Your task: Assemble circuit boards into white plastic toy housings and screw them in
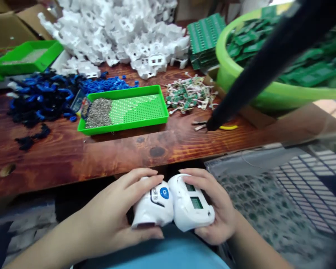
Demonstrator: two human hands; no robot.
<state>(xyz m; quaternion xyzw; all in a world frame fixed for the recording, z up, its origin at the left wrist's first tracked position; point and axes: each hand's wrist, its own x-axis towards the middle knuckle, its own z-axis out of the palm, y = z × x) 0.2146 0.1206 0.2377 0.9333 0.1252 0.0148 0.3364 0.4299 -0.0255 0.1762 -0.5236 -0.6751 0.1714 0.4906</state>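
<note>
Close to my body, below the table's front edge, my left hand [126, 205] is closed around a white plastic housing [154, 213] with a blue power button on it. Its fingers lie over the top and the thumb supports the underside. My right hand [220, 205] grips a second white housing [182, 211], in which a green circuit board shows through two rectangular windows. Both housings touch side by side; whether they are joined cannot be told.
A green tray [145, 121] with screws lies on the wooden table [117, 153]. Behind are white housings [114, 33], blue and black parts [42, 97], and small wired boards [187, 93]. A green tub [240, 82] holds circuit boards. A blurred dark bar [257, 63] crosses above yellow-handled pliers [228, 127].
</note>
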